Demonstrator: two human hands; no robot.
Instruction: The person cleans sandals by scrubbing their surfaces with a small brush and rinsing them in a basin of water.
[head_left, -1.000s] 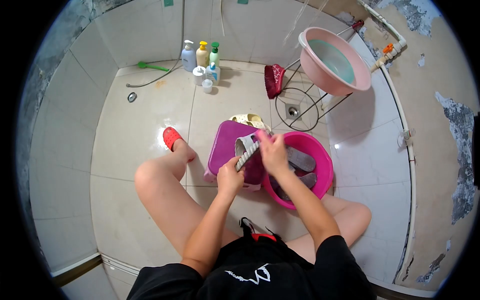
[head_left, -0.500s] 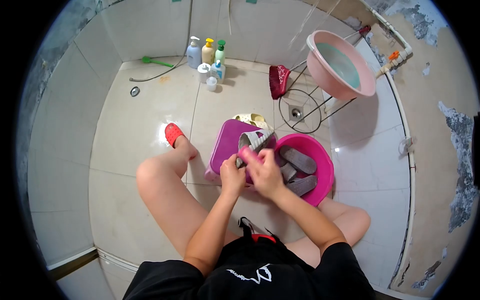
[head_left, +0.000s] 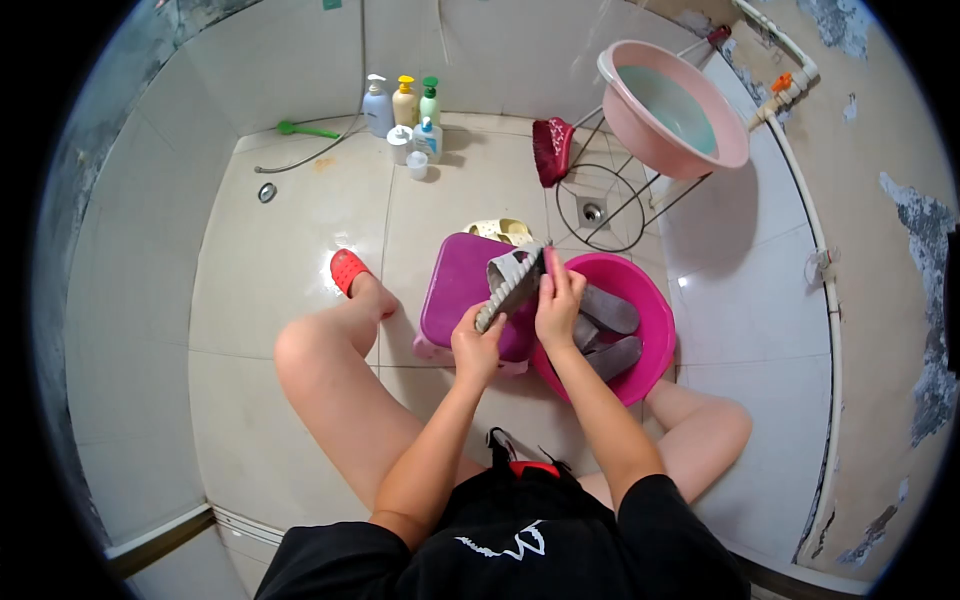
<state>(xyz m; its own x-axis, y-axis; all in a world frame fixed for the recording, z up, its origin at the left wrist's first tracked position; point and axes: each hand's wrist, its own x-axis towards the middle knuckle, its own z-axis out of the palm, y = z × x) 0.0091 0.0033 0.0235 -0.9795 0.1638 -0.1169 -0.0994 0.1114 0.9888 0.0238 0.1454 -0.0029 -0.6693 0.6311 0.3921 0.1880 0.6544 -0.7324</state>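
Slipper (head_left: 514, 287): grey, pale strap, ridged sole edge; tipped on its side, sole facing right, slanting over purple stool's (head_left: 456, 290) right edge. Pink brush-like tool (head_left: 549, 261): mostly hidden, at slipper's far end, contact unclear.

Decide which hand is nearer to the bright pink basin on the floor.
Right. In view, the right hand overlaps the left side of the pink basin; the left hand is farther left, holding the gray sandal.
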